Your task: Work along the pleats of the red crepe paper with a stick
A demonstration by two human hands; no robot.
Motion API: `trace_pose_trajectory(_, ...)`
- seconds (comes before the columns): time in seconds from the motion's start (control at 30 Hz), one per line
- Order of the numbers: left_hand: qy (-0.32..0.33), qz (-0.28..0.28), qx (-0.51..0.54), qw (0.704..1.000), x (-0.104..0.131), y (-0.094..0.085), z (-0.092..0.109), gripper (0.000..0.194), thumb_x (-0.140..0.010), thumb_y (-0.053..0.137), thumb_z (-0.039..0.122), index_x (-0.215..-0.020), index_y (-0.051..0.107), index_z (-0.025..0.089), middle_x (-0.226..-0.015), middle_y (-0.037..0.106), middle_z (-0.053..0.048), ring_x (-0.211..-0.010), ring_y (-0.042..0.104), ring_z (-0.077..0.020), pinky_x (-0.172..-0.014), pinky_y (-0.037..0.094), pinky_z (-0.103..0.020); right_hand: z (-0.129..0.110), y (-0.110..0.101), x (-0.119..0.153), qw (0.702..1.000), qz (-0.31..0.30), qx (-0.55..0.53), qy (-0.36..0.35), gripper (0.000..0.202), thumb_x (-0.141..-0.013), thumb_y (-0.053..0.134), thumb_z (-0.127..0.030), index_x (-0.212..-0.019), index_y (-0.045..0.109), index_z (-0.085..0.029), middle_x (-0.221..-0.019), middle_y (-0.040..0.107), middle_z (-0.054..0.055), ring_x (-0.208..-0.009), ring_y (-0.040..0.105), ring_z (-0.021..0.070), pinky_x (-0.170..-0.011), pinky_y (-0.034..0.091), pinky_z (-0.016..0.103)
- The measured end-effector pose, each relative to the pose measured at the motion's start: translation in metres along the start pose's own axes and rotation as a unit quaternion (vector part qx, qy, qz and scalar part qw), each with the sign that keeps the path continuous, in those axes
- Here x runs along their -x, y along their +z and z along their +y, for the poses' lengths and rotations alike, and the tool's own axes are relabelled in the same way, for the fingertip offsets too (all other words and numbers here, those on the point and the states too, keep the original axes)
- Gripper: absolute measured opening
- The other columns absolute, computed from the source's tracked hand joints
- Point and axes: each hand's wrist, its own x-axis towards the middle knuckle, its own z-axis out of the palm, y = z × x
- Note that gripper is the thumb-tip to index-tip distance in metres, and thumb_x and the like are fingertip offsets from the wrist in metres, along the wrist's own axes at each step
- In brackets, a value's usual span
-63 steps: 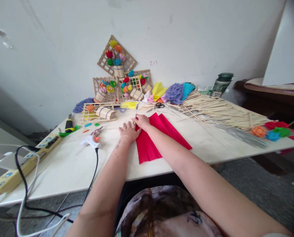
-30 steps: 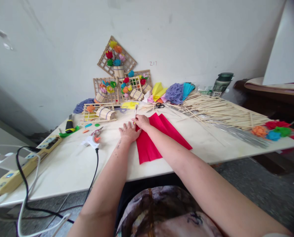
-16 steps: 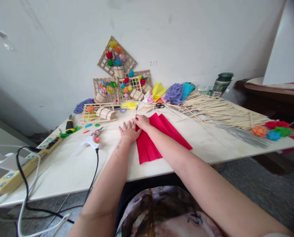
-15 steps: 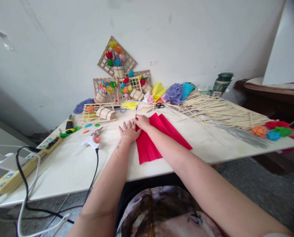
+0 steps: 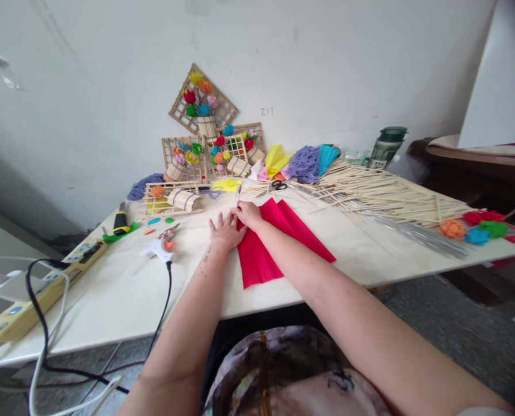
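Note:
A sheet of red crepe paper (image 5: 268, 254) lies on the white table (image 5: 110, 306) in front of me. My left hand (image 5: 226, 232) rests flat with fingers spread at the paper's upper left edge, the thumb over that edge. Close beside it, my right hand (image 5: 247, 214) is closed around a slim white pen (image 5: 239, 192), whose upper end points away from me. The pen's tip is hidden by the fingers at the paper's upper left corner.
Left are a white glue gun (image 5: 159, 249), a utility knife (image 5: 121, 222) and a power strip (image 5: 45, 292) with cords. Behind are stick lattices with paper flowers (image 5: 203, 95), scissors (image 5: 279, 185) and purple yarn (image 5: 305, 164). Wooden sticks (image 5: 387, 188) and a bottle (image 5: 388, 148) lie right.
The view has shifted very slightly. Both hands, the pen and the red paper stay practically where they were.

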Motion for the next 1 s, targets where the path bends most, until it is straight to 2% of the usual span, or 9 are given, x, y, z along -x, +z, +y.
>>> trace_pose_trajectory(0.37, 0.001, -0.007, 0.006, 1.0, -0.001, 0.0003, -0.0011, 0.071, -0.079, 0.013, 0.06, -0.14, 0.017, 0.025, -0.148, 0.01, 0.004, -0.135, -0.003, -0.0269, -0.103, -0.002, -0.06, 0.0, -0.0006, 0.0, 1.0, 0.003, -0.015, -0.003, 0.035, -0.084, 0.042, -0.044, -0.097, 0.064, -0.02, -0.096, 0.067, 0.008, -0.088, 0.06, 0.0191, -0.071, 0.042, 0.026)
trace_pose_trajectory(0.73, 0.0, 0.011, -0.01, 1.0, -0.0009, -0.0003, -0.0026, 0.072, -0.077, 0.013, 0.063, -0.139, 0.021, 0.028, -0.146, 0.018, 0.005, -0.135, 0.0, -0.0294, -0.103, -0.006, -0.06, 0.0009, -0.0004, -0.0008, 1.0, -0.004, -0.024, 0.004, 0.035, -0.084, 0.043, -0.044, -0.098, 0.063, -0.02, -0.098, 0.066, 0.008, -0.09, 0.059, 0.0184, -0.073, 0.042, 0.025)
trace_pose_trajectory(1.0, 0.006, 0.013, -0.005, 1.0, -0.0011, 0.0006, -0.0028, 0.071, -0.077, 0.013, 0.063, -0.139, 0.02, 0.029, -0.147, 0.017, 0.005, -0.135, -0.003, -0.0287, -0.103, -0.006, -0.059, 0.0012, -0.0009, -0.0002, 1.0, 0.009, -0.024, 0.006, 0.033, -0.085, 0.042, -0.042, -0.097, 0.063, -0.019, -0.098, 0.066, 0.008, -0.089, 0.059, 0.0171, -0.073, 0.042, 0.024)
